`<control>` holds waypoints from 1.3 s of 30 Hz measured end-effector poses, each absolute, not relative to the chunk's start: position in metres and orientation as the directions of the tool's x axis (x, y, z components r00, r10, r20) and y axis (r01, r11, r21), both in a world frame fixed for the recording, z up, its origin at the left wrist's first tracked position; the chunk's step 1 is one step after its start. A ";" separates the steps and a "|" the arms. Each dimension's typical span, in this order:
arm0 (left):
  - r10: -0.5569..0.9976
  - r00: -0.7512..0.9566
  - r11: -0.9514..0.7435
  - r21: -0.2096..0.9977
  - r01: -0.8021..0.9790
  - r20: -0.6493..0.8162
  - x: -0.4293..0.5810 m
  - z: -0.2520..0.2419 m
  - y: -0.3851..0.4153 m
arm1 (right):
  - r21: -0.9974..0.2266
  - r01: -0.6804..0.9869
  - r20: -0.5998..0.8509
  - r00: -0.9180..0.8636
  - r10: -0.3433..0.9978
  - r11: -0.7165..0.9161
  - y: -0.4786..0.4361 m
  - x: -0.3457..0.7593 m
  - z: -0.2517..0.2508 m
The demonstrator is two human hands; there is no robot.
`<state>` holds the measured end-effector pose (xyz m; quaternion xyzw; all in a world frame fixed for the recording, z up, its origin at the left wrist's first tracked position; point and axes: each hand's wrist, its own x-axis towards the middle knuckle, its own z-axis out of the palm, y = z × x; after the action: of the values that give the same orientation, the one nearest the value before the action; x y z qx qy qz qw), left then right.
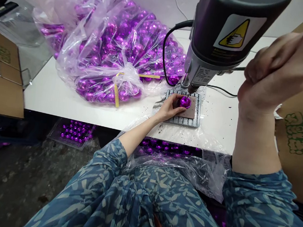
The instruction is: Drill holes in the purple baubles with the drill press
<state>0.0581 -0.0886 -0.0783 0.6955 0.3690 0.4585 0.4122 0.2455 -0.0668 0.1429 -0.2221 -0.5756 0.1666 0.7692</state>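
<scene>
A small shiny purple faceted ball (185, 102) sits on a brown board on the metal base (196, 119) of a bench drill press (215, 37). My left hand (170, 108) pinches the ball from its left side with thumb and fingers. The drill's tip comes down onto the ball's top, and whether it has entered the ball cannot be made out. At the right, my right hand (282, 62) is raised beside the drill head with its fingers curled. A dark lever (238, 68) runs from the drill to this hand; the grip itself is hidden.
A tied clear bag (114, 49) of purple balls lies left on the white table (214, 133). Dark shavings surround the base. Cardboard boxes (3, 74) stand at both sides. Below the table edge are plastic film (178, 166) and a tray (74, 133) of balls. A black cable (166, 50) loops beside the drill.
</scene>
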 end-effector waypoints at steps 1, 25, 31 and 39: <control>0.892 0.302 -0.390 0.910 0.138 0.336 0.058 -0.078 -0.089 | -0.456 -0.062 0.833 0.320 0.450 0.888 -0.070 0.243 0.141; 0.873 0.318 -0.430 0.892 0.140 0.370 0.059 -0.079 -0.091 | -0.210 0.113 0.900 0.410 0.147 0.971 -0.073 0.251 0.067; 0.883 0.313 -0.404 0.906 0.129 0.349 0.060 -0.079 -0.091 | -0.181 0.171 0.925 0.363 0.109 0.968 -0.066 0.257 0.054; 0.900 0.296 -0.371 0.920 0.129 0.321 0.062 -0.079 -0.092 | -0.320 0.114 0.891 0.373 0.258 0.941 -0.085 0.237 0.094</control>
<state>0.0617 -0.0920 -0.0786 0.6879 0.3739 0.4608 0.4179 0.2375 -0.0848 0.0940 -0.1665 -0.5584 0.0442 0.8115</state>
